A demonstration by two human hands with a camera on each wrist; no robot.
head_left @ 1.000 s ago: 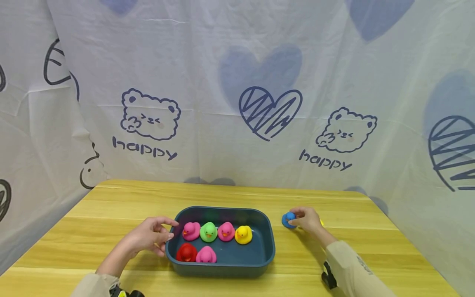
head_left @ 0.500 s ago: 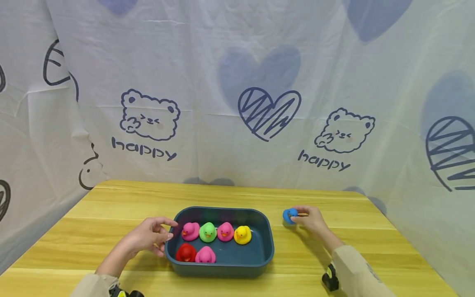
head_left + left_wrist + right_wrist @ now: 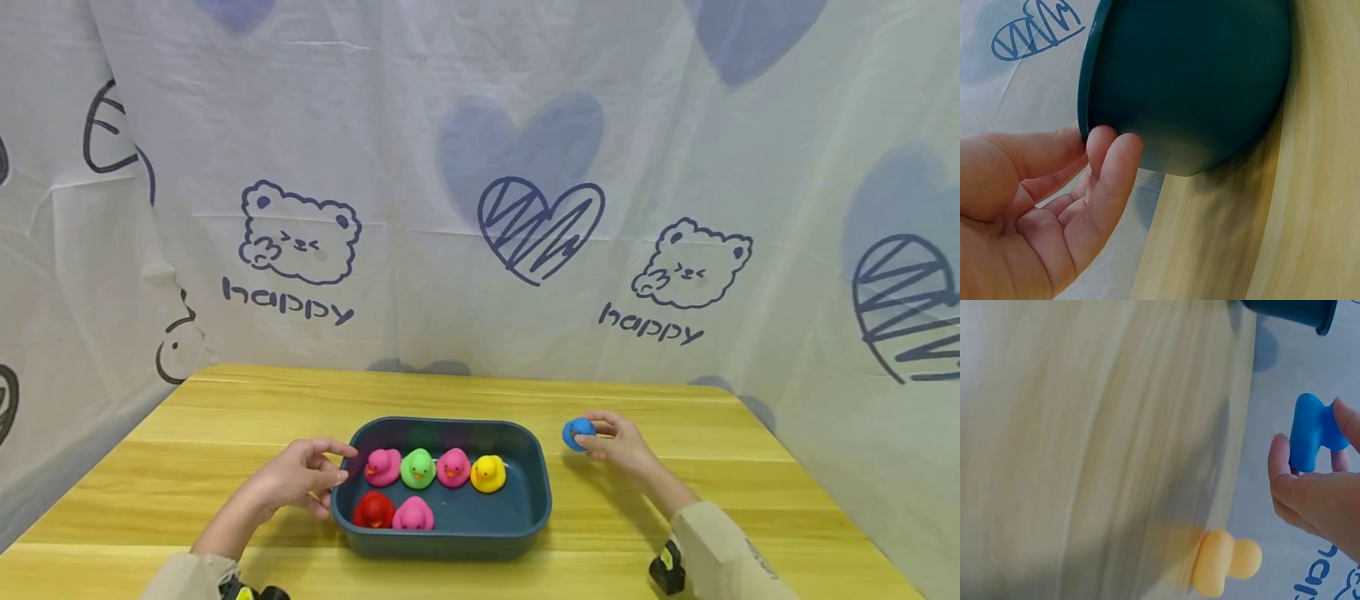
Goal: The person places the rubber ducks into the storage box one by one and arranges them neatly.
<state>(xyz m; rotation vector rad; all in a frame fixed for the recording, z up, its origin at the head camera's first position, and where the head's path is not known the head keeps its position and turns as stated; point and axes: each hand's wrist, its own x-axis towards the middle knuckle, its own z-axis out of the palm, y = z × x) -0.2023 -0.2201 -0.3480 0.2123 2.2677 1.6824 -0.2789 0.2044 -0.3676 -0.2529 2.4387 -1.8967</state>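
Observation:
My right hand (image 3: 621, 446) pinches a blue rubber duck (image 3: 579, 434) between thumb and fingers, to the right of the dark blue-green bin (image 3: 442, 546). In the right wrist view the blue duck (image 3: 1310, 432) is up off the tabletop. My left hand (image 3: 300, 477) holds the bin's left end; the left wrist view has its thumb and fingertips (image 3: 1124, 150) at the rim. Inside the bin, a pink duck (image 3: 382, 467), a green duck (image 3: 417, 468), another pink duck (image 3: 453, 467) and a yellow duck (image 3: 488, 473) form a row. A red duck (image 3: 373, 510) and a pink duck (image 3: 413, 513) sit in front.
A yellow-orange duck (image 3: 1227, 562) stands on the wooden table (image 3: 1085, 456) in the right wrist view; the head view has it hidden behind the right hand and arm. A printed cloth (image 3: 420, 292) hangs behind the table's far edge.
The right hand has raised the blue duck from the table and brought it slightly left, nearer the bin. The left hand and the bin have stayed in place.

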